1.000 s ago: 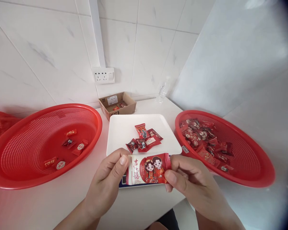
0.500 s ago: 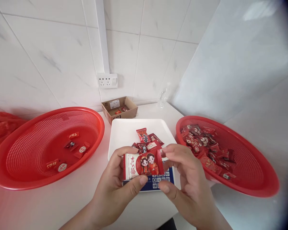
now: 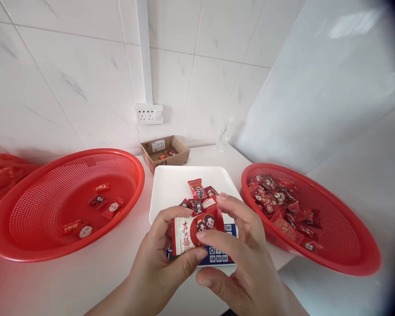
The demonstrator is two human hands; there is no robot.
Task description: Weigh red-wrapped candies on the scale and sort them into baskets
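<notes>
A red and white wrapped candy packet (image 3: 184,235) with two cartoon figures is gripped between the thumb and fingers of my left hand (image 3: 164,254). My right hand (image 3: 246,252) is spread over the packet's right side, its index fingertip at the printed figures and its thumb apart below. Behind the packet stands a digital scale (image 3: 169,188) with a white tray and a blue keypad, partly hidden by my hands. Several small wrapped candies (image 3: 196,188) lie on the tray, in red and dark wrappers.
A red perforated basket (image 3: 29,224) on the left holds several candies. Another red basket (image 3: 345,232) on the right holds a pile. Behind the scale sit a cardboard box (image 3: 151,160) and a clear plastic bottle (image 3: 223,139). A red plastic bag (image 3: 3,175) lies far left.
My right hand has moved left across the packet, its index finger now covering part of the figures. The packet has tilted and shifted slightly down.
</notes>
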